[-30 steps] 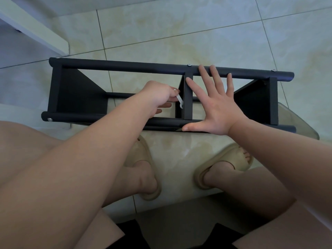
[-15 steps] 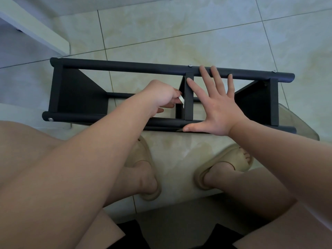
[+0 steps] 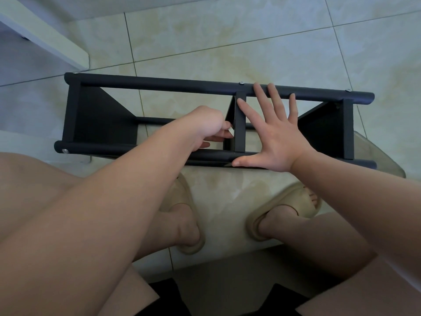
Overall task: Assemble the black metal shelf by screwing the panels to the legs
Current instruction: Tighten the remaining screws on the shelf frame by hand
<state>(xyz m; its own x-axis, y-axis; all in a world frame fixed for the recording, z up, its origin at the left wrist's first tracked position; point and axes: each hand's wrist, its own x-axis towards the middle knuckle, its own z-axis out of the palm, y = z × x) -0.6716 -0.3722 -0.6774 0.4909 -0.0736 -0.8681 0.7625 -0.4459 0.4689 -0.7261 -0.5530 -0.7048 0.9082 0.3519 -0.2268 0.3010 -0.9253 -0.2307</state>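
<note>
The black metal shelf point(image 3: 182, 86) lies on its side on the tiled floor, its round legs running left to right with three panels between them. My left hand point(image 3: 205, 124) reaches inside the frame and grips a small silver tool point(image 3: 230, 131) right beside the middle panel point(image 3: 240, 124). My right hand point(image 3: 276, 135) lies flat with spread fingers across the frame just right of that panel, thumb on the near leg point(image 3: 114, 148), fingertips on the far leg. Silver screw heads show on the leg ends and top.
A white furniture edge point(image 3: 45, 39) runs along the upper left. My two feet in beige slippers point(image 3: 284, 208) stand just in front of the shelf. A clear curved plastic piece point(image 3: 382, 160) lies under the shelf's right end.
My left hand has shifted slightly right, bringing the silver tool closer against the middle panel. My right hand and the shelf have stayed put.
</note>
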